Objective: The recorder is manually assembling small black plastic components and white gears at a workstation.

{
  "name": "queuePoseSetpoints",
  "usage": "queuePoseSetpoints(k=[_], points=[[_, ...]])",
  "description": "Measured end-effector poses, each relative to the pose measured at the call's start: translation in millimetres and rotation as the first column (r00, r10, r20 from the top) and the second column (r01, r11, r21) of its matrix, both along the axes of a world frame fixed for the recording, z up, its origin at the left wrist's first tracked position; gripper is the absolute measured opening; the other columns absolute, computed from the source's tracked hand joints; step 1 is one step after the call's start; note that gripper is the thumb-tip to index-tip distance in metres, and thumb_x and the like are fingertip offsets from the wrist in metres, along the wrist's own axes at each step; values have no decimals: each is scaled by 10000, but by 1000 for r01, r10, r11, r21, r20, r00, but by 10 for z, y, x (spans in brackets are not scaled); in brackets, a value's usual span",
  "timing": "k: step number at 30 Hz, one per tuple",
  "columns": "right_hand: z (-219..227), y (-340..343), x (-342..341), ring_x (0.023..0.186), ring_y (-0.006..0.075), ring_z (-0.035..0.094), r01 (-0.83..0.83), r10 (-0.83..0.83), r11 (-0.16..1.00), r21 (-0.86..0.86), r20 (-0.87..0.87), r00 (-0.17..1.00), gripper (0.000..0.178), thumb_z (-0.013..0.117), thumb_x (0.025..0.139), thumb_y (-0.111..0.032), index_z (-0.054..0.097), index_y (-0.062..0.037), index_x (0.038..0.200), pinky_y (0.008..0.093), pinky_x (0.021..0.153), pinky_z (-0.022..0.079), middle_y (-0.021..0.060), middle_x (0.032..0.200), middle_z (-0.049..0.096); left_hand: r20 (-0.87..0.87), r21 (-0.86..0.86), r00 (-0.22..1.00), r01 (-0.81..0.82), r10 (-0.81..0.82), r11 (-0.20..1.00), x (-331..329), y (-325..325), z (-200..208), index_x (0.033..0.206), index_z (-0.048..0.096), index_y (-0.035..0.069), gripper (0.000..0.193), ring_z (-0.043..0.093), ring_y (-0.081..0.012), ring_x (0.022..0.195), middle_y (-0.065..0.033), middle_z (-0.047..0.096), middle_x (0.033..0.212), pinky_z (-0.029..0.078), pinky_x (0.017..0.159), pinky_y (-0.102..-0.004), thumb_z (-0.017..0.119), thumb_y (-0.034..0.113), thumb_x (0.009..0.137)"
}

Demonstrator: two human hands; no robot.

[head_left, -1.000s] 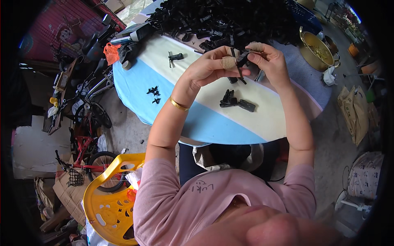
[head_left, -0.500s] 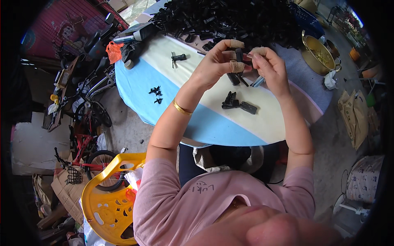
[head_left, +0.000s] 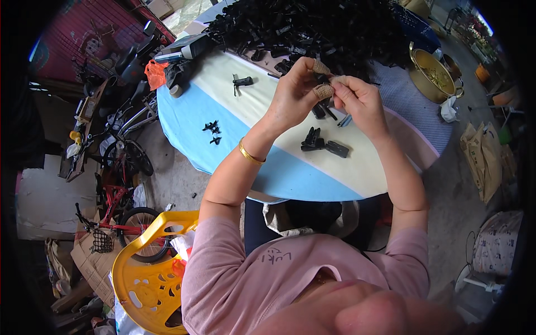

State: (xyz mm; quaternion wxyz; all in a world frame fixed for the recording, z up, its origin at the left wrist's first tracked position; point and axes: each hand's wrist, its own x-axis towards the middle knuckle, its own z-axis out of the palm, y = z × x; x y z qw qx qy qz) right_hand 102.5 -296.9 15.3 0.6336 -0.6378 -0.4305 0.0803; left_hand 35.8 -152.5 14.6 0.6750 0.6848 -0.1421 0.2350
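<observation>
Now the left hand and right hand meet over a striped tablecloth

Half a second ago the fingertips stood a little apart; the right hand has since shifted left, and its thumb and forefinger come up against the left hand's fingers at the upper centre of the frame. The black part seen between the left fingers then is now hidden by them. Both hands have thumb and forefinger bent inward as in a pinch, but I cannot tell what either one grips. Beige tape wraps fingers of both hands.

Two black pieces lie near the middle of the frame, below the hands, with a black clip up to the left and small black bits on the blue stripe; these lie as before. A heap of black parts fills the top.

As for writing, dark lettering crosses the pink shirt at lower centre, while marks on a brown bag at the right are too small to read
</observation>
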Motion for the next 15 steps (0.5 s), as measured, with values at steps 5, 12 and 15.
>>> queuePoseSetpoints(k=[5,12,15], points=[[65,-18,-65,501,-5,369,-19,15,999,-28,-144,990,132,497,878,-102,591,-11,869,128,433,266,-42,599,473,79,129,993,-99,89,987,-12,2,-80,933,441,-10,221,569,-91,778,-74,587,846,490,688,-231,598,-27,779],[24,-20,88,519,-2,380,-30,20,996,-83,-126,992,145,494,882,-127,591,-20,885,128,449,288,-48,608,471,79,119,972,-230,222,966,53,-66,-85,1035,415,-7,369,611,-132,766,-105,609,820,495,654,-240,634,-21,738],[38,-14,87,541,5,398,0,18,987,162,-107,994,127,556,847,-116,590,-17,919,132,479,328,-48,627,484,46,331,939,-336,340,882,-34,-90,26,1108,392,14,491,629,-179,783,-108,619,854,499,651,-256,670,1,704]])
